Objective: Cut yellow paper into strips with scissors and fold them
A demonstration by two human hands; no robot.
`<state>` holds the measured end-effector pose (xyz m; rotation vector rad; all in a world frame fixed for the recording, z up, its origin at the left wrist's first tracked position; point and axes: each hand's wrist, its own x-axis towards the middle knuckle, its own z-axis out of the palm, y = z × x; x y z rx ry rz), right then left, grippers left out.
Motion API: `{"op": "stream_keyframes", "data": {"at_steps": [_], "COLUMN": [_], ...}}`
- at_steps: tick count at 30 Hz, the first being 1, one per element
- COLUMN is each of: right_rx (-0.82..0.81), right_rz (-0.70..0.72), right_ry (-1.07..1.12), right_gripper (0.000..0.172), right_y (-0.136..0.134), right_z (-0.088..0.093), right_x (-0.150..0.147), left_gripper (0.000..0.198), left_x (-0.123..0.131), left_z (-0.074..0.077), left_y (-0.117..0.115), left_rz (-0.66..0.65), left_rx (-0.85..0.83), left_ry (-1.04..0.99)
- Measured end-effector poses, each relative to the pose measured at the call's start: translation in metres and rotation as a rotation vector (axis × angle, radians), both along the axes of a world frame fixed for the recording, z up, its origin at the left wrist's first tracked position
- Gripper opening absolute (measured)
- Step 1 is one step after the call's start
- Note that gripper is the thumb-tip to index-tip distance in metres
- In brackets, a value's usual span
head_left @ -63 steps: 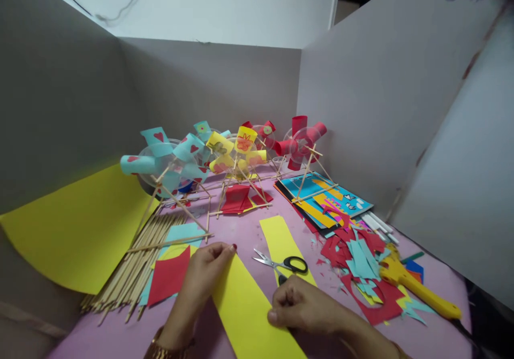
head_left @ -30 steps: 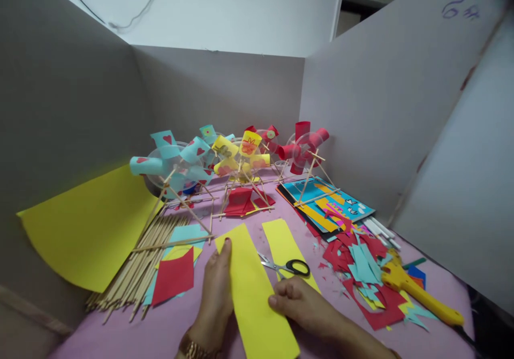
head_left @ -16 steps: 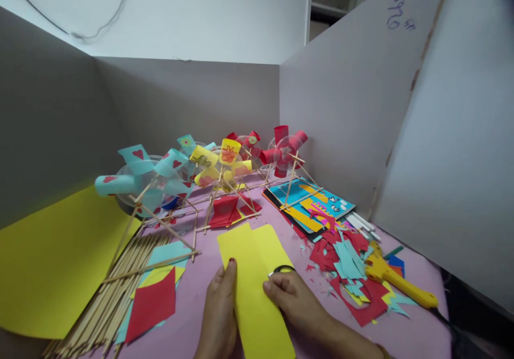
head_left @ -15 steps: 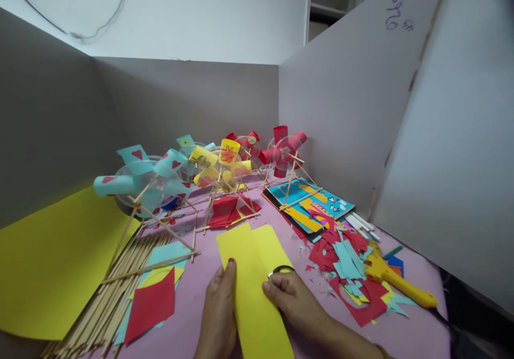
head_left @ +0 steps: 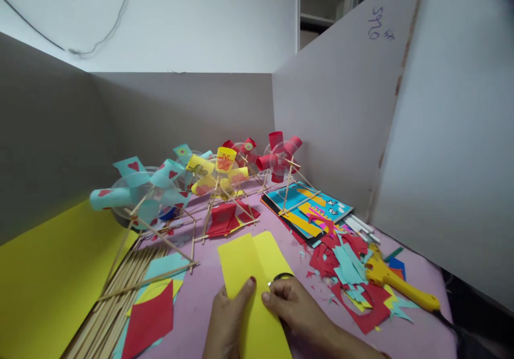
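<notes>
A long yellow paper strip (head_left: pixel 244 273) lies lengthwise on the pink table (head_left: pixel 201 289) before me. My left hand (head_left: pixel 228 321) rests on its left edge, thumb pressed on the paper. My right hand (head_left: pixel 299 311) presses fingertips on the strip's right edge. A second yellow strip (head_left: pixel 273 252) lies just right of it, partly under it. The black handle of the scissors (head_left: pixel 281 277) peeks out above my right fingers; the blades are hidden.
Several paper-and-stick pinwheel models (head_left: pixel 193 180) stand at the back. A bundle of wooden sticks (head_left: pixel 116 305) and red and blue paper (head_left: pixel 150 316) lie at left, a big yellow sheet (head_left: pixel 44 289) beyond. Paper scraps (head_left: pixel 349 273), a yellow-handled tool (head_left: pixel 401 289), coloured paper stack (head_left: pixel 309 209) at right. Grey partition walls enclose the table.
I slid the near yellow strip to the right until it lies against and over the second strip, covering the scissors. My left hand shifted from the strip's far end to its middle edge.
</notes>
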<state>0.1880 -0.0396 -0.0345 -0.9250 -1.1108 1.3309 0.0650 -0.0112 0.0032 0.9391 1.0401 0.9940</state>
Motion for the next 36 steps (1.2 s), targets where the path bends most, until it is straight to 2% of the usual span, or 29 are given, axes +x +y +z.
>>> {"op": "stream_keyframes", "data": {"at_steps": [3,6,16,17,19,21,22,25,28,30,33,36], "right_rx": [0.019,0.028,-0.013,-0.016,-0.030,-0.052,-0.063,-0.080,-0.077,-0.061,-0.029,-0.032], "right_rz": [-0.041,-0.021,0.014,0.028,0.053,0.075,0.095,0.164,0.172,0.132,0.080,0.070], "right_ry": [-0.039,-0.065,-0.110,-0.120,-0.145,-0.164,-0.186,-0.309,-0.350,-0.316,-0.308,-0.310], "right_gripper": [0.047,0.048,0.046,0.046,0.045,0.044,0.043,0.042,0.032,0.031,0.036,0.032], "right_y": [-0.001,-0.002,0.000,-0.001,-0.003,-0.007,-0.009,-0.014,-0.014,-0.013,-0.009,-0.008], "right_z": [0.005,0.008,0.004,0.004,0.005,0.009,0.011,0.019,0.021,0.018,0.015,0.016], "right_x": [0.002,0.003,0.006,0.006,0.005,0.003,0.003,0.001,0.000,-0.002,-0.003,0.000], "left_gripper": [0.033,0.034,0.046,0.048,0.052,0.052,0.047,0.027,0.031,0.028,0.029,0.030], "left_x": [-0.001,-0.003,-0.007,-0.009,-0.017,-0.028,-0.033,-0.043,-0.040,-0.033,-0.024,-0.025], "left_z": [-0.005,-0.005,-0.008,-0.006,0.001,0.008,0.012,0.016,0.012,0.009,0.006,0.006], "left_y": [-0.001,-0.001,0.008,0.010,0.016,0.022,0.025,0.030,0.026,0.021,0.016,0.017], "left_rz": [-0.032,-0.052,-0.165,-0.150,-0.034,0.085,0.093,-0.056,-0.180,-0.230,-0.270,-0.207], "left_rx": [0.015,-0.011,-0.062,-0.041,0.096,0.299,0.375,0.411,0.380,0.401,0.436,0.461], "left_ry": [0.004,-0.016,0.015,0.017,0.080,0.245,0.336,0.480,0.459,0.447,0.447,0.496]}}
